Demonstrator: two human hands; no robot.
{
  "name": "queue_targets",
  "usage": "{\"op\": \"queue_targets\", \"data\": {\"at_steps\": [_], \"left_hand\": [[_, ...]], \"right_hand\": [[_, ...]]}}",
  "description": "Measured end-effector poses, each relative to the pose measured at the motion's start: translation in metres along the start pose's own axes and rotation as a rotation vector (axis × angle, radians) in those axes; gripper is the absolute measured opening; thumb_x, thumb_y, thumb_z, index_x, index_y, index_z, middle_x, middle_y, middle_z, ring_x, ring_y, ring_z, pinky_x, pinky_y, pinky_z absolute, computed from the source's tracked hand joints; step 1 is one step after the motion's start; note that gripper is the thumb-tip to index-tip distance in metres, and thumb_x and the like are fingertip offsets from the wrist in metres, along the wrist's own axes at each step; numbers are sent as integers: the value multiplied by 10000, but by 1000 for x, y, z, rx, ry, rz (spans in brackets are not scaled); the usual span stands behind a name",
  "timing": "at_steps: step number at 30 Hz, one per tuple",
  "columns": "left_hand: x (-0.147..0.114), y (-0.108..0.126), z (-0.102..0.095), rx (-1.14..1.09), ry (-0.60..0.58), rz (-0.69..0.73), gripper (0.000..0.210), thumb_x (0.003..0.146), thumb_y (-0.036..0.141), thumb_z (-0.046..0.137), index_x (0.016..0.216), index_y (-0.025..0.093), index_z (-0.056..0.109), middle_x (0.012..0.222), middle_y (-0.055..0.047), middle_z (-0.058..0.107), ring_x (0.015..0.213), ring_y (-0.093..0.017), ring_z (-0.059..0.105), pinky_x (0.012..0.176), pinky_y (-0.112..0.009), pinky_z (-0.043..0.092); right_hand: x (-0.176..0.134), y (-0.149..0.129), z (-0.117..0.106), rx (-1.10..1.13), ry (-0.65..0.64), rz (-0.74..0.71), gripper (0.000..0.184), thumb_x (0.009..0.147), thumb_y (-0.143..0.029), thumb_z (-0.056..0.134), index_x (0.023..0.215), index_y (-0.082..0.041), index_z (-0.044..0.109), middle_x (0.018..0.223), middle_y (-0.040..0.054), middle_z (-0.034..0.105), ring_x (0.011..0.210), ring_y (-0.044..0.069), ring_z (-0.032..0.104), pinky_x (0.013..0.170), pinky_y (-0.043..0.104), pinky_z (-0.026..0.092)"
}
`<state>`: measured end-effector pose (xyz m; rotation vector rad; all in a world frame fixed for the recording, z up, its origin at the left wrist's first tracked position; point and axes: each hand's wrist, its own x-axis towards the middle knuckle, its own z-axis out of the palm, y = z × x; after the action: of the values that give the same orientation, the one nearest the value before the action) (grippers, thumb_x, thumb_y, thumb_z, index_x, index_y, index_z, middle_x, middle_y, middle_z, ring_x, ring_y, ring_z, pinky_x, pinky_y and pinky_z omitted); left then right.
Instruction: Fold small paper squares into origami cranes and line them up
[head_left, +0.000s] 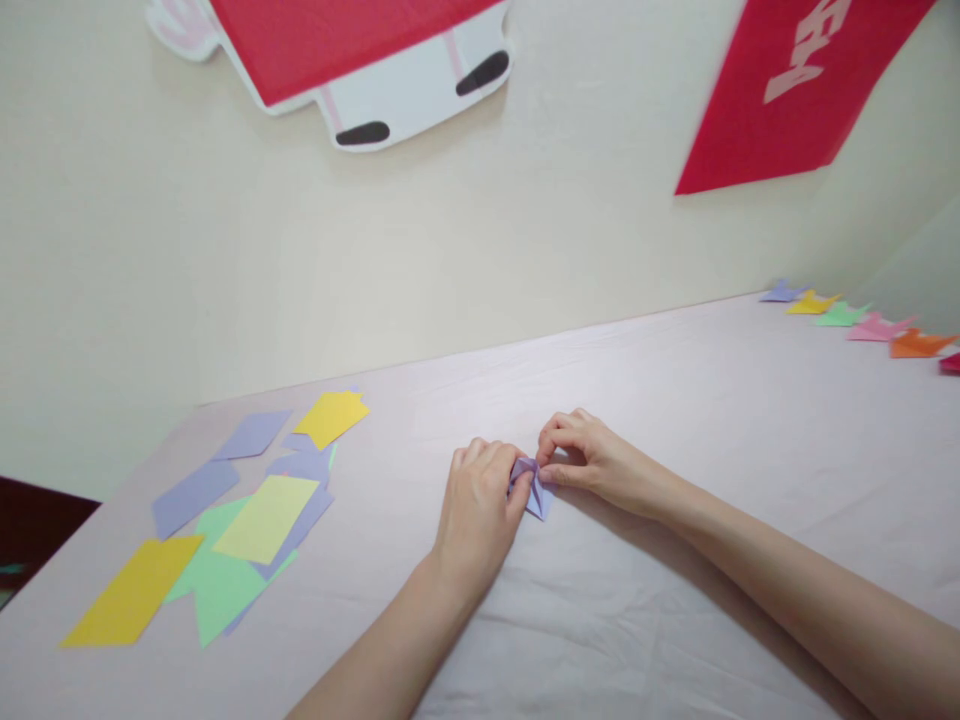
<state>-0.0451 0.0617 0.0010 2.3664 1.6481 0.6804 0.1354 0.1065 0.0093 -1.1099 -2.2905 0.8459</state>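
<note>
A small folded piece of purple origami paper point(538, 500) rests on the cloth-covered table between my two hands, its lower end a point facing me. My left hand point(481, 490) is closed on its left side, thumb against the paper and fingers curled behind. From the right, my right hand point(581, 455) pinches the paper's upper right edge between thumb and fingertips. Part of the folded paper is hidden behind my fingers.
Loose paper sheets lie at left: a yellow sheet point(135, 590), a pale yellow sheet point(266, 518), a green sheet point(225, 590) and purple sheets point(196, 497). Several folded paper figures, including an orange one point(919, 345), line the far right edge. A wall point(450, 260) stands behind the table point(675, 400).
</note>
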Motion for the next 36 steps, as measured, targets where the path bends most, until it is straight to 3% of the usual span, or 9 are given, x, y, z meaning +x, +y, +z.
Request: {"op": "queue_targets", "data": {"at_steps": [11,19,27,36], "left_hand": [[1,1,-7,-243,15,-66,160,942,208,504,851,232,634,842,4,659,870,-192,556,780,-324,404],[3,1,-5,-246,58,-49,62,900,258,595,862,215,617,847,3,647,831,-183,554,772,-322,407],[5,2,-5,-306,43,-96,67,896,201,572,863,214,629,837,4,643,825,-180,562,763,-309,412],[5,4,-8,-404,41,-145,128,909,223,532,823,201,625,833,-9,638,835,-183,556,778,-305,401]], "right_hand": [[16,-1,2,-155,-58,70,77,715,-196,753,730,-212,680,854,36,621,880,228,509,781,350,383],[17,-1,4,-178,-27,68,99,730,-229,754,699,-197,666,813,34,602,848,217,517,748,334,386],[15,0,1,-64,-40,55,81,805,-248,706,739,-202,695,844,39,611,904,220,507,817,349,381],[15,-1,2,-60,-27,53,83,776,-207,723,698,-195,697,815,29,599,874,203,499,803,328,353]]}}
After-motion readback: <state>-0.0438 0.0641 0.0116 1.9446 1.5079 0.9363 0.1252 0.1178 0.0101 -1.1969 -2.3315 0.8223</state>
